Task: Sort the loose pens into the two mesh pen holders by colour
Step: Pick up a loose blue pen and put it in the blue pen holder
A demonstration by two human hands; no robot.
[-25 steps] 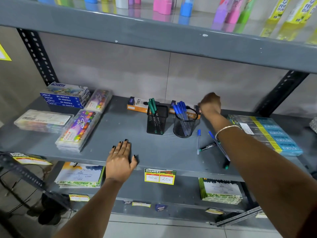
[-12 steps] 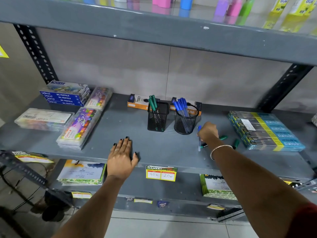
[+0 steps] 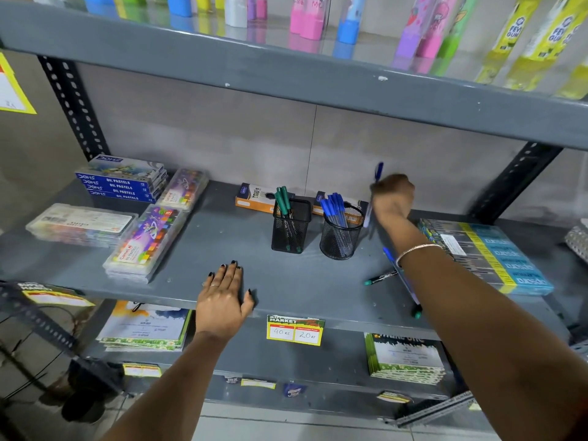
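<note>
— Right hand [image 3: 393, 198]?
— Raised just right of the round mesh holder [image 3: 341, 235], fingers curled shut around a blue-capped pen [image 3: 377, 173]. Pen held near upright; cap protruding above the knuckles, clear barrel trailing below the fist toward the holder's right rim. Blurred, so exact finger placement not readable.

— Left hand [image 3: 224, 300]?
— Laid flat, palm down, fingers spread, on the front edge of the grey shelf [image 3: 191, 249]. Nothing gripped.

— Holders?
— Square mesh holder [image 3: 290, 226] stocked with green pens [image 3: 281, 198]; round one, just right of it, stocked with blue pens [image 3: 334, 208]. Both upright, mid-shelf, in front of the orange boxes [image 3: 254, 198].

— Loose stock?
— Green-tipped dark pen [image 3: 380, 277] lying on the shelf left of the right forearm. Blue pen [image 3: 388, 253] partly hidden under the wrist. One more green tip [image 3: 416, 313] showing at the shelf's front edge, beneath the forearm. All well clear of the fingers.

— Other items logged?
— Oil pastel boxes [image 3: 122, 186] and crayon cases [image 3: 144, 243] at left; blue-and-yellow packs [image 3: 496, 256] at right; price label [image 3: 294, 329] on the shelf lip.
</note>
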